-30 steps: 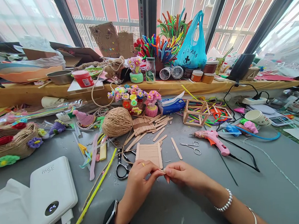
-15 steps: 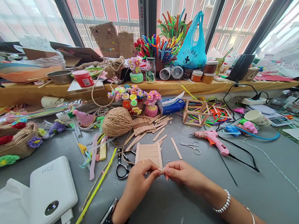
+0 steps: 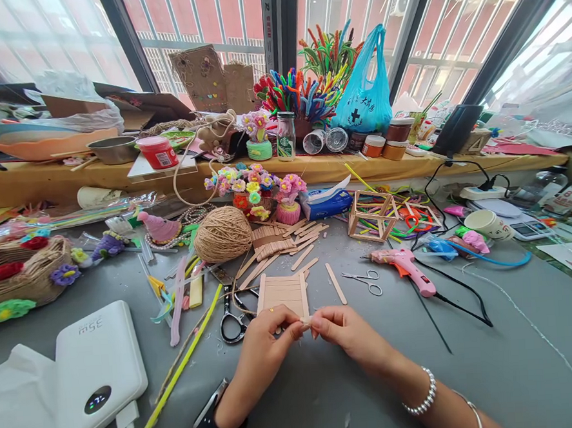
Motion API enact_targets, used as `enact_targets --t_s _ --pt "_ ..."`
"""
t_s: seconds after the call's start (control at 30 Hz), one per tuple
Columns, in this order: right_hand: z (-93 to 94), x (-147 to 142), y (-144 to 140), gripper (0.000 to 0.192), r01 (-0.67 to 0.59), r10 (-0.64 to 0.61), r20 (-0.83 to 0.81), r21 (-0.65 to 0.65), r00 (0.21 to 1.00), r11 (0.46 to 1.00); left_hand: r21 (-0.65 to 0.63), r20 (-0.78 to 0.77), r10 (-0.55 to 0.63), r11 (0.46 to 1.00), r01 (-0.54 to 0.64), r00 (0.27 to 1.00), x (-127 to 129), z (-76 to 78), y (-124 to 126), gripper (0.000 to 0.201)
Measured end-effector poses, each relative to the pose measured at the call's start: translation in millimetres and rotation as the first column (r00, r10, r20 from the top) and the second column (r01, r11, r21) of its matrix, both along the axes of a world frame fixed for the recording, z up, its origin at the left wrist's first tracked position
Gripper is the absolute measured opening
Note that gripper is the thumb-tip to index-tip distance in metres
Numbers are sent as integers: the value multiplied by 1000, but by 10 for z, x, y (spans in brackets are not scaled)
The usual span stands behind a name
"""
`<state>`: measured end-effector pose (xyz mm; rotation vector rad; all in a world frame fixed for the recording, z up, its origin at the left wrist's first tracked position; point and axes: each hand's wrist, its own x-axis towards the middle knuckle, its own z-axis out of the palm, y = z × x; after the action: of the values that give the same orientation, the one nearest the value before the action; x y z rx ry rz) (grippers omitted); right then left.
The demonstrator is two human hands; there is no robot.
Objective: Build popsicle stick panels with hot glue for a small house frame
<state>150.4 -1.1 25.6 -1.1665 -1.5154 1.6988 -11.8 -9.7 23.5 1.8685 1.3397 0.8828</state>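
My left hand [image 3: 274, 337] and my right hand [image 3: 346, 333] meet fingertip to fingertip, both closed in a pinch. Between them is a tiny pale piece [image 3: 305, 322], mostly covered by the fingers, so its kind does not show. Just beyond my hands lies a flat panel of craft sticks [image 3: 282, 293], its near edge hidden behind my left hand. One loose craft stick [image 3: 336, 284] rests to the right of the panel, with small silver scissors [image 3: 365, 280] further right. Black-handled scissors [image 3: 233, 327] lie left of my left hand.
A pink hot glue gun [image 3: 405, 268] with a black cord lies at the right. Behind the panel are loose craft sticks [image 3: 304, 255], a ball of twine [image 3: 222, 234] and a stick frame [image 3: 372, 215]. A white power bank [image 3: 99, 374] sits at the left.
My fingertips have shifted slightly against each other around the small piece. The whole view has moved a little; the objects on the table stay in place.
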Motion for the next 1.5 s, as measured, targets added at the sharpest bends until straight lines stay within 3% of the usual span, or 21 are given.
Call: enact_targets --t_s 0.57,0.83,1.07,1.23,1.3,1.4,1.5 --pt "-34 -39 -58 35 108 -127 73 230 989 967 15 19 45 999 -46 999 27 18 -14 26" --pt "-59 -50 -52 34 120 -148 90 262 985 958 -3 47 59 998 -59 997 38 0 -25 27" --pt "-77 -36 -47 30 164 -253 183 399 950 902 3 84 56 998 -57 995 62 8 -46 28" --pt "-60 76 34 31 320 -474 189 523 860 790 5 110 14 1000 -15 994 102 -3 -94 24" --pt "-36 94 20 28 257 -471 193 633 861 730 -9 138 14 1000 -13 990 100 -21 -89 24" --pt "4 92 -35 22 117 -468 201 817 860 565 -36 216 32 999 -25 976 77 -48 -61 23" --pt "32 98 -65 22 37 -519 208 906 829 422 -37 261 44 999 -36 964 55 -50 -39 24"
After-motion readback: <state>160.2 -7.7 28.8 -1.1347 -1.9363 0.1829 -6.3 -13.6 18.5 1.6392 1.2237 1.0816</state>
